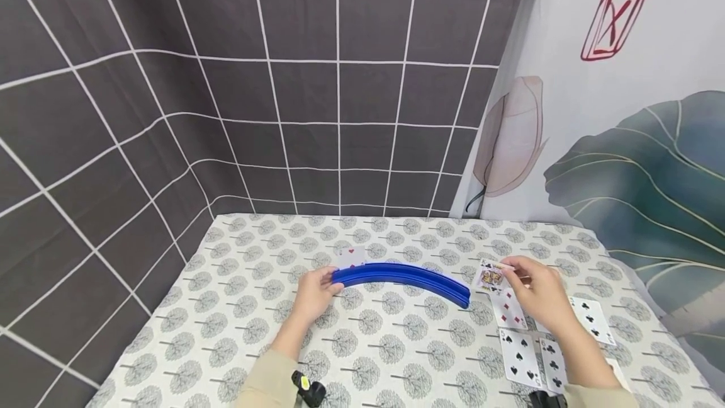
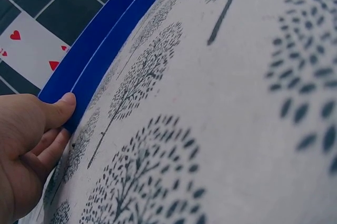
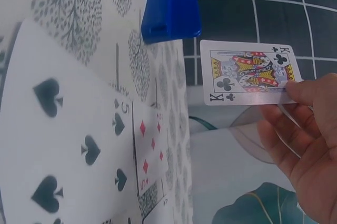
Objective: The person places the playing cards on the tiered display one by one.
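A curved blue card holder point(image 1: 404, 274) stretches across the middle of the table. My left hand point(image 1: 316, 294) pinches its left end between thumb and fingers. Close to that hand, a hearts card point(image 2: 29, 45) stands upright at the holder, its lower part hidden by the blue rim. Between thumb and fingers, my right hand point(image 3: 310, 145) holds a king of clubs point(image 3: 250, 72) by one edge. That card is raised above the table, just right of the holder's right end and apart from it.
Face-up cards lie at the right, under and around my right forearm: a five of diamonds point(image 1: 508, 308), a five of spades point(image 1: 519, 356), a clubs card point(image 1: 552, 364) and another clubs card point(image 1: 591, 320). A tree-patterned cloth point(image 1: 226, 307) covers the table. Hanging grid-patterned fabric point(image 1: 374, 93) bounds the back.
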### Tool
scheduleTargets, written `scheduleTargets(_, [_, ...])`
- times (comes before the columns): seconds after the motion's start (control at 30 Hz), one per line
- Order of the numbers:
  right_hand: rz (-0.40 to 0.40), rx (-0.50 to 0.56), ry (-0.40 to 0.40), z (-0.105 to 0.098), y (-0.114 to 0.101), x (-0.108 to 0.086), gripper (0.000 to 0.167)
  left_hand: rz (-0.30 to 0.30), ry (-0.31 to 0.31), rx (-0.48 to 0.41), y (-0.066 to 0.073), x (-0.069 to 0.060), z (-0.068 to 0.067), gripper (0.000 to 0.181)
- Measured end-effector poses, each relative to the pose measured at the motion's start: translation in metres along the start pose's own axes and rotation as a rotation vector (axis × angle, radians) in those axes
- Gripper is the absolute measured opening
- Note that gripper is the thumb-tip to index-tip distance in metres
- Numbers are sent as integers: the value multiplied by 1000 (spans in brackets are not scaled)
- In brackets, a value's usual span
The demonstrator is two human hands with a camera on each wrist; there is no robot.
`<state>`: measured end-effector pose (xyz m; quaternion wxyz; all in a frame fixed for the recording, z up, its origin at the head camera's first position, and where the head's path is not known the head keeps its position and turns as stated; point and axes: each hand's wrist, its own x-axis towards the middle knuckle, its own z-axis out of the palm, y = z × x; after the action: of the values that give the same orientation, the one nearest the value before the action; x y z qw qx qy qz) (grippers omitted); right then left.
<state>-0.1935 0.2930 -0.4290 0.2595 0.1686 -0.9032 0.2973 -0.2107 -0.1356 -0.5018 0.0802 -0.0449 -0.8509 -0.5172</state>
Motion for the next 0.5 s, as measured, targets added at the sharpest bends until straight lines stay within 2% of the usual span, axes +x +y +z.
scheduleTargets(0.3, [-11,3,-9,9,-6,8,15,-3,0,17,-3,4,0,37])
scheduleTargets(0.5, [-50,41,2,15,-9,10,16,-1,-2,10,-2,1,1,36])
